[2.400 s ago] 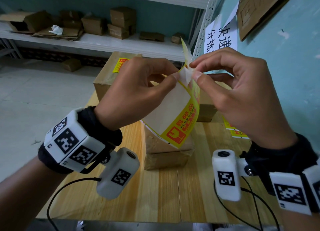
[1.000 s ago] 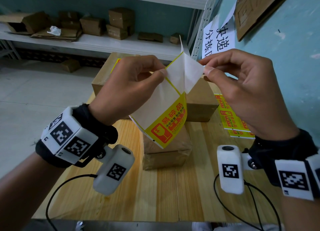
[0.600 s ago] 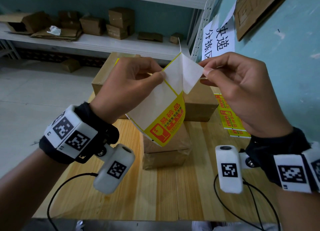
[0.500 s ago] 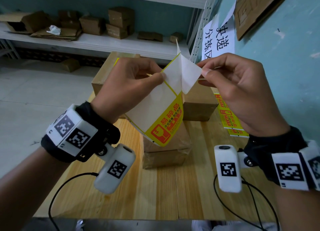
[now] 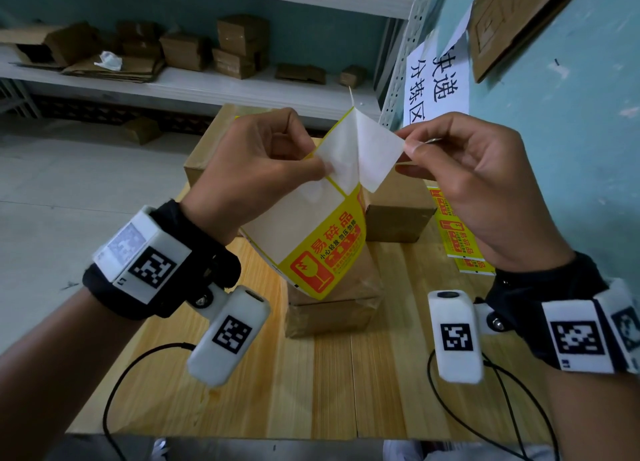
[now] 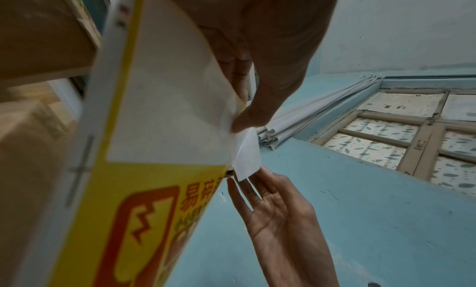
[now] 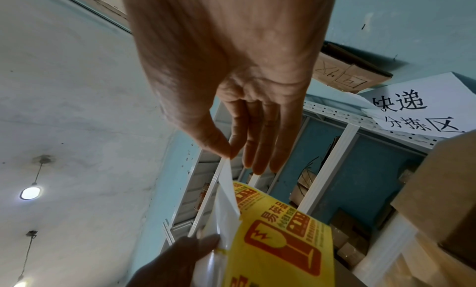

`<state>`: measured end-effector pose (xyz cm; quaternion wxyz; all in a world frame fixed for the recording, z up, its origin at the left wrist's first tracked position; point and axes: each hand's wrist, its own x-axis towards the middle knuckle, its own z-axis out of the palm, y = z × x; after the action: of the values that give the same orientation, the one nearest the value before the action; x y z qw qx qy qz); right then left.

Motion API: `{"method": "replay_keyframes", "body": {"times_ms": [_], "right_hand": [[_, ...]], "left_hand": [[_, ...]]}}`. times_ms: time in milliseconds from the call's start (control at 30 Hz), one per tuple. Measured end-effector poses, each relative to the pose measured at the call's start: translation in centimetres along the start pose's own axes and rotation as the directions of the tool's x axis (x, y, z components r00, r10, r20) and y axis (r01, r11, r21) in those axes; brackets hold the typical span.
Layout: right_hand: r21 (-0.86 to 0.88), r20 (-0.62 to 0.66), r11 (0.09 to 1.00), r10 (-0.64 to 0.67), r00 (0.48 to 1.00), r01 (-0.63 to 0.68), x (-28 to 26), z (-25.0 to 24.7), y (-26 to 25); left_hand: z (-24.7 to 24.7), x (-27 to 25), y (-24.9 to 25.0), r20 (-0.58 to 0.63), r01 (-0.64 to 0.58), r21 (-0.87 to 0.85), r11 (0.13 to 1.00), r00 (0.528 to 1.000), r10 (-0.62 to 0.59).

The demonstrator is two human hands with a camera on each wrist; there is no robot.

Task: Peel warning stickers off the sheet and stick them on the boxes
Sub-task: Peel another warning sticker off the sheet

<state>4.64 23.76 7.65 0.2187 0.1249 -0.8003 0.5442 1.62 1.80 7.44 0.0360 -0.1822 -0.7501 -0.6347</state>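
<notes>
Above the table, both hands hold up a yellow and red warning sticker sheet (image 5: 311,249). My left hand (image 5: 320,173) pinches the sheet's upper edge between thumb and fingers. My right hand (image 5: 408,145) pinches the peeled corner of a sticker (image 5: 370,152), whose white back faces me and stands folded away from the sheet. The left wrist view shows that corner (image 6: 246,155) between the left thumb (image 6: 247,116) and the right hand (image 6: 278,210). A small brown box (image 5: 332,315) stands on the table below the sheet, partly hidden by it.
Behind the sheet stand two more brown boxes (image 5: 398,214) (image 5: 207,149). More sticker sheets (image 5: 457,239) lie on the wooden table (image 5: 311,391) by the blue wall. White shelves (image 5: 207,86) with cardboard boxes fill the back. Cables hang from both wrist cameras.
The sticker's corner has come away from the sheet into a white flap. My right hand has drawn it to the right, apart from the left hand, which keeps its hold on the sheet.
</notes>
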Motion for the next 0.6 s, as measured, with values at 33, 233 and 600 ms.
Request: {"method": "replay_keyframes", "body": {"times_ms": [33,233,600], "right_hand": [[0.008,-0.002,1.000,0.002,1.000,-0.002,0.01,0.01,0.02],[0.053,-0.004,0.998,0.021,1.000,-0.020,0.03,-0.13,0.08],[0.097,-0.016,0.995,0.035,0.999,-0.033,0.04,-0.64,-0.26]], "left_hand": [[-0.03,0.02,-0.02,-0.002,0.000,0.002,1.000,1.000,0.000],[-0.22,0.11,-0.03,0.005,-0.001,0.019,1.000,1.000,0.001],[-0.36,0.20,-0.06,0.011,0.012,-0.003,1.000,1.000,-0.011]]}}
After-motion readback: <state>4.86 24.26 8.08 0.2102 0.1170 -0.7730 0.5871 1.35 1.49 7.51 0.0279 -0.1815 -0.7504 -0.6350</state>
